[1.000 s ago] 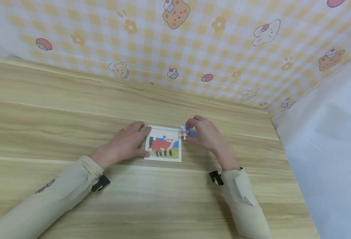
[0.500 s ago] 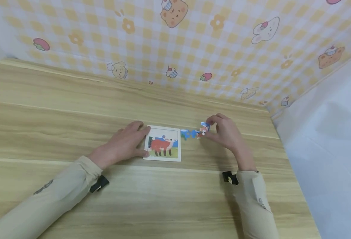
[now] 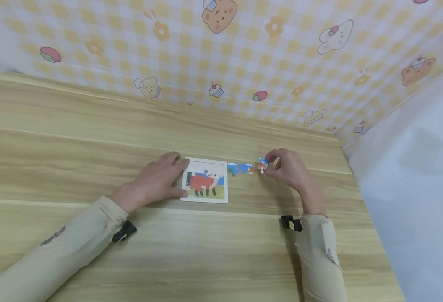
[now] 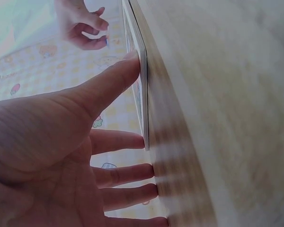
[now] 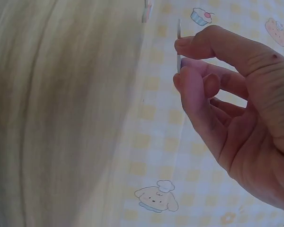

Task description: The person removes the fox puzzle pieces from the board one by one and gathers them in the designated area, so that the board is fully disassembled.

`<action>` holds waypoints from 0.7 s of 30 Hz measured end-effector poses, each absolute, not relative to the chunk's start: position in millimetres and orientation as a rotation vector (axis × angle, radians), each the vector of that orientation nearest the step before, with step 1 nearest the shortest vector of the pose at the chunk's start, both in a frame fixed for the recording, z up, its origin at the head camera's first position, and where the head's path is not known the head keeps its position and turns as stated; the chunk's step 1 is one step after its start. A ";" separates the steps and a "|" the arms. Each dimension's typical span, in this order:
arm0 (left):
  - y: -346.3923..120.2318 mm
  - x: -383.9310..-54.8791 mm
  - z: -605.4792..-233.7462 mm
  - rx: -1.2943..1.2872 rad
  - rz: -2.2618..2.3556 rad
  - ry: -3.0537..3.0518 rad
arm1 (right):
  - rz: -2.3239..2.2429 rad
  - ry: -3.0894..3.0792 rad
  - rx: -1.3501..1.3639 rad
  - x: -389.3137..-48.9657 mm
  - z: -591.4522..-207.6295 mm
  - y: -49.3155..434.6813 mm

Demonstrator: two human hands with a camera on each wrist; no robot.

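A white-framed picture board [image 3: 206, 201], showing a red and white animal on grass, lies on the wooden table. My left hand [image 3: 151, 180] rests at its left side, thumb and index finger apart and touching two corners. In the left wrist view the fingers of the left hand [image 4: 61, 137] are nearly straight, the thumb lying on the board's edge [image 4: 143, 90]. My right hand [image 3: 291, 170] pinches a small jigsaw piece [image 3: 261, 167] with blue and orange-red print. In the right wrist view this jigsaw piece [image 5: 179, 29] appears edge-on between thumb and fingers, off the table.
Several blue, green and orange jigsaw pieces [image 3: 240, 168] lie in a row right of the board. Behind the table [image 3: 191, 247] hangs a yellow checked cloth [image 3: 191, 54] with cartoon prints. A white sheet [image 3: 418, 184] is beyond the table's right edge.
My right hand has moved right, away from the board, with the jigsaw piece in its pinch. The row of pieces beside the board has come into view. The left hand stays at the board.
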State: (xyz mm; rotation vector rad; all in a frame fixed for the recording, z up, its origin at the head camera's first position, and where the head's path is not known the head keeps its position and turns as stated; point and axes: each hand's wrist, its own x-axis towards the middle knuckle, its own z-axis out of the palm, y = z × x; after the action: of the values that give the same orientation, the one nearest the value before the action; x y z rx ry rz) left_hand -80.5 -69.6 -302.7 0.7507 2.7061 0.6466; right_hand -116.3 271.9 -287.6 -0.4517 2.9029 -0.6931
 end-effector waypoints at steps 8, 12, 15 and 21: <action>-70.3 -80.6 -302.6 0.736 0.657 2.702 | -0.668 2.880 -0.404 -117.9 -291.5 273.1; -70.4 -80.9 -303.0 0.722 0.662 2.697 | -0.656 2.894 -0.403 -118.8 -293.4 274.9; -70.7 -81.1 -303.2 0.719 0.661 2.697 | -0.650 2.894 -0.401 -119.5 -294.3 276.7; -70.3 -81.7 -303.0 0.722 0.654 2.703 | -0.649 2.867 -0.358 -120.0 -295.8 278.6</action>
State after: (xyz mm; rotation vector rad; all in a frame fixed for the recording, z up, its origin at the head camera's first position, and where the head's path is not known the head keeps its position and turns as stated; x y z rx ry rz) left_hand -81.7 -70.3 -303.0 0.7218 2.7033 0.6537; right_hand -120.0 278.6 -295.8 -0.3581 2.8671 -0.6486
